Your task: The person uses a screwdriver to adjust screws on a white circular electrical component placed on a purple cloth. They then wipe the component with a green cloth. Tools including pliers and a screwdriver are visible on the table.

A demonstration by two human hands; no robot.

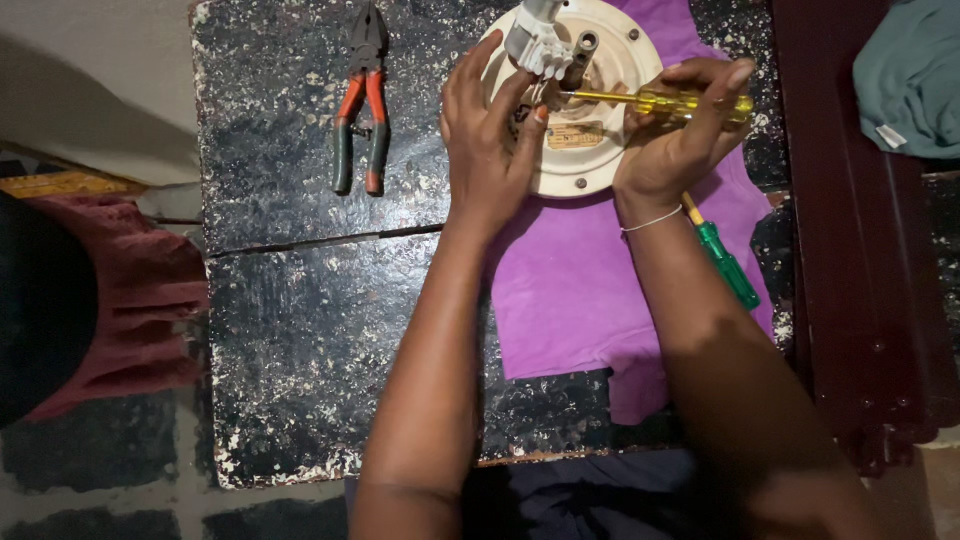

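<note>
- The motor housing (585, 165), a round cream-coloured disc, lies at the 12 o'clock edge of the table (300, 330), resting on a purple cloth (570, 290).
- A dark shaft (580, 55) stands up from the housing's centre; a white plastic part (535, 45) sits just beside it, at its 9 o'clock.
- The right hand (675, 140) is closed around the yellow screwdriver (655, 102), fingers wrapped over the clear handle, thumb underneath.
- The screwdriver lies nearly level, its shank pointing toward 9 o'clock and its tip meeting the housing near the shaft base. The exact contact point is hidden by the left fingers.
- The left hand (490, 150) rests on the housing's 9 o'clock side, fingers spread apart and extended toward 12 o'clock; one fingertip touches the screwdriver tip area. It grips nothing.
- A thin band circles the right wrist.
- A green screwdriver (725, 260) lies on the cloth at 4 o'clock from the housing, partly under the right forearm.
- Pliers (362, 100) with red and green grips lie on the bare table at 9 o'clock from the housing, well apart from both hands, jaws toward 12 o'clock.
- The table surface is black, with worn, flaking paint and a crack running across.
- A teal cloth (915, 75) lies at the far 2 o'clock corner, off the table.
</note>
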